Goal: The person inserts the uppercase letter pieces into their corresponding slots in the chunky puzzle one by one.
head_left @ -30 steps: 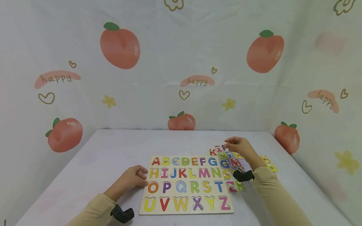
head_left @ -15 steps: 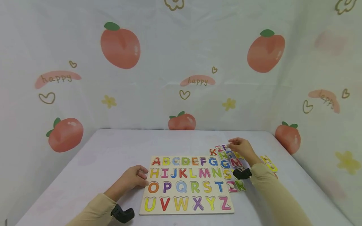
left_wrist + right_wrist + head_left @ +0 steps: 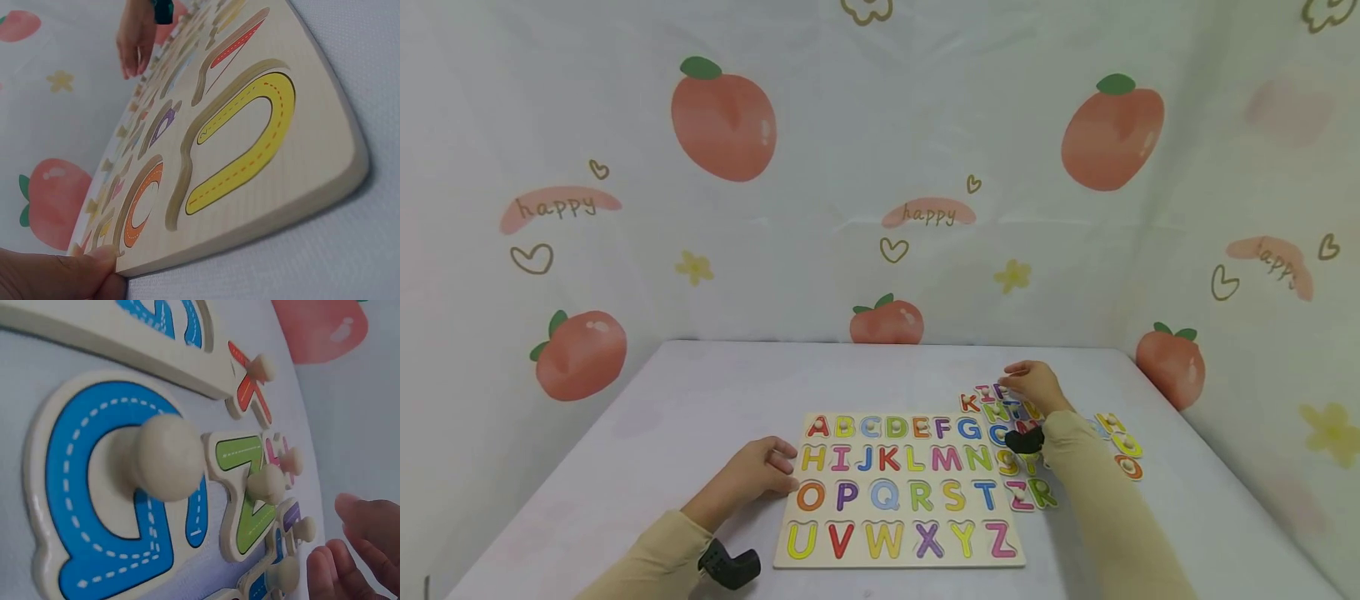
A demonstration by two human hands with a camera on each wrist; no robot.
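White woven-topped table, wooden letter board flat on it, long axis left-right, letter tops pointing away from the person. Left hand relaxed, thumb touching the board's left edge. Loose letters with round wooden knobs along its right side. Right hand beyond, near purple P, fingers parted. Peach-print cloth behind.

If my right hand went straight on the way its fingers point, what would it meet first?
Probably the purple letter piece, at its round knob, which lies just beyond the fingertips of your right hand. Depth is unclear, so it might pass above.
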